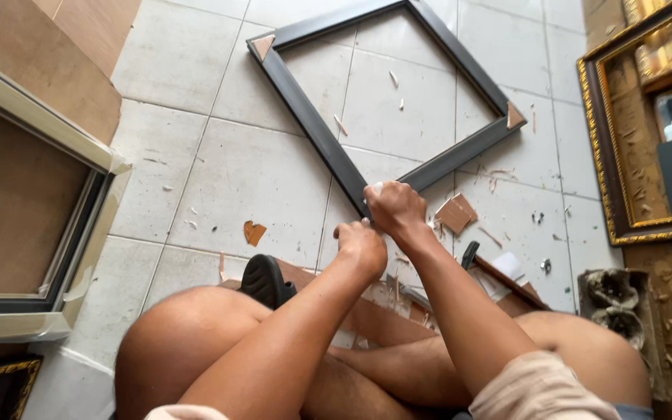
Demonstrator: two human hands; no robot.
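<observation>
The tiled floor (250,167) carries everything here. On it, in the upper middle, lies a dark picture frame (314,128), flat and turned like a diamond: its nearest corner points toward the person, its far corner runs out past the top edge of the view. Its long left rail slants from the upper left down to the near corner. Small brown triangular pieces sit in the left corner (263,46) and the right corner (514,117).

Both hands meet at that near corner. The right hand (395,208) rests on top of it with fingers curled closed over the wood (whether they pinch something small I cannot tell). The left hand (362,245) is a closed fist just beside and below, touching the right hand; what it grips is hidden.

At the left edge of the floor stands a pale frame with a brown backing board (17,202). At the right edge leans a gold ornate frame (624,155). Just right of the hands lies a brown cardboard scrap (456,213); a smaller orange scrap (253,232) lies to the left. A black sandal (266,281) sits by the person's knee. Wood chips (395,79) are scattered inside the dark frame.
</observation>
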